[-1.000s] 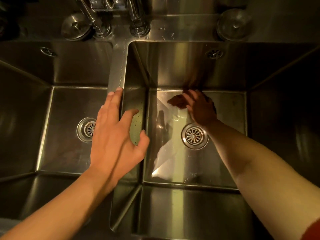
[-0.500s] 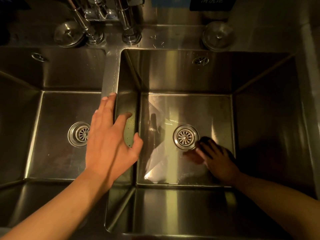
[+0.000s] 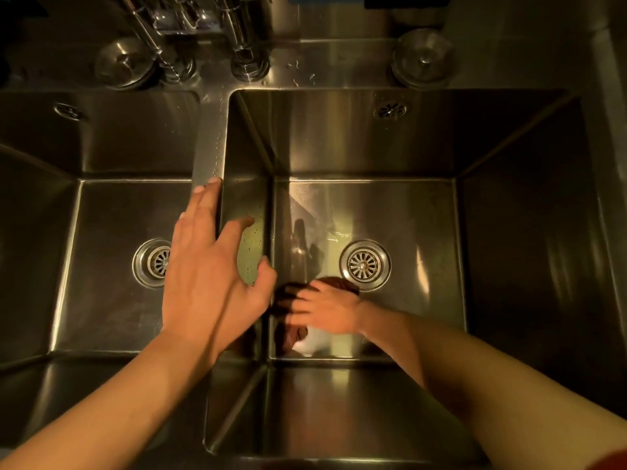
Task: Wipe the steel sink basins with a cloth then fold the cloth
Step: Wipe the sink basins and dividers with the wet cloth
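Double steel sink here, two deep basins side by side: the right basin (image 3: 509,232) is the bigger one in view and the left basin (image 3: 68,266) sits next to it, split by a narrow divider (image 3: 208,144) with water drops on it. Left hand (image 3: 207,276) lies flat on that divider, fingers straight and relaxed, thumb hanging over on the right basin's side, gripping nothing. Right hand (image 3: 327,308) is down on the floor of the right basin, near-left corner, fingers spread and pressing on a dark brownish cloth (image 3: 341,284) that pokes out around them, just near-left of the drain (image 3: 364,265). It's blurry, so the cloth's exact shape is hard to make out. Faucet pipes (image 3: 244,35) at the far edge, and two round strainer plugs (image 3: 422,59) sit on the far ledge.
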Demonstrator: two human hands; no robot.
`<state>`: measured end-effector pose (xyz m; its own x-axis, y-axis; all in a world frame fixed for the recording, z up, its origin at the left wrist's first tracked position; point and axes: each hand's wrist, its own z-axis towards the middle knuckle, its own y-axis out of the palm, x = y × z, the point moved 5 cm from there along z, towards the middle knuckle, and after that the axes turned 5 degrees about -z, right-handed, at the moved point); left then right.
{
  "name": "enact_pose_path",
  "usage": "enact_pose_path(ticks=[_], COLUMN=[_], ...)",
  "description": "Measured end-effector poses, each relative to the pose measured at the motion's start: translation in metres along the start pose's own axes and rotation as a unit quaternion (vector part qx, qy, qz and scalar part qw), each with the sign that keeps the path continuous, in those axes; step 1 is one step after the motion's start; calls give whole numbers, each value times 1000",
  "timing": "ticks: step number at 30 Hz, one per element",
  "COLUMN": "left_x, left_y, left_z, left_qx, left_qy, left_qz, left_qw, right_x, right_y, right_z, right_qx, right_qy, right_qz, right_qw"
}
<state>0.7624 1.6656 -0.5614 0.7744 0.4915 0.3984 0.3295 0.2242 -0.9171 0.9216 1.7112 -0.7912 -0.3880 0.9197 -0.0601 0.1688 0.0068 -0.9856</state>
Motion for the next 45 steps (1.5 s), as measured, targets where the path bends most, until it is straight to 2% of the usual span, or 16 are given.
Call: enact_pose_path(ticks=[1, 2, 4, 6, 8, 11, 15, 18, 23, 26, 28, 30, 32, 36, 40, 45], left_x=[0, 0, 1, 1, 1, -1, -2, -3, -2, 0, 3, 7, 9, 10, 9, 6], left_y=[0, 0, -1, -1, -1, 0, 0, 1, 0, -2, -5, -7, -9, -9, -8, -5], left_z=[0, 1, 1, 1, 1, 1, 0, 0, 0, 0, 1, 1, 0, -1, 0, 0], left_qx=[-1, -1, -2, 0, 1, 4, 11, 8, -2, -13, -13, -13, -14, -19, -22, -18], left_qy=[-3, -4, -3, -1, -1, 1, 9, 12, 18, 25, 18, 6, -2, -6, 1, 4], left_qz=[-1, -2, -4, -7, -6, -3, -2, 0, -7, -3, -3, -5, -10, -7, -6, -4], left_qw=[1000, 1000, 1000, 1000, 1000, 1000, 1000, 1000, 1000, 1000, 1000, 1000, 1000, 1000, 1000, 1000], right_x=[16, 38, 76, 109, 142, 172, 174, 149, 89, 48, 23, 3, -11, -29, -33, -5], right_y=[-6, -8, -8, -11, -14, -13, 2, 11, 29, 40, 47, 47, 42, 30, 16, 9], right_z=[8, 13, 22, 25, 16, -24, -101, -156, -219, -219, -211, -199, -182, -127, -54, 3], right_qx=[50, 65, 51, -1, -26, -13, -20, -19, -68, -150, -191, -214, -186, -145, -95, -118], right_qy=[61, 150, 272, 313, 383, 477, 572, 599, 577, 505, 418, 288, 160, 2, 13, 43], right_qz=[0, 73, 222, 181, 175, 167, 153, 166, 177, 169, 165, 171, 135, 102, 84, 38], right_qw=[997, 984, 935, 932, 906, 862, 806, 783, 795, 833, 873, 918, 960, 984, 992, 991])
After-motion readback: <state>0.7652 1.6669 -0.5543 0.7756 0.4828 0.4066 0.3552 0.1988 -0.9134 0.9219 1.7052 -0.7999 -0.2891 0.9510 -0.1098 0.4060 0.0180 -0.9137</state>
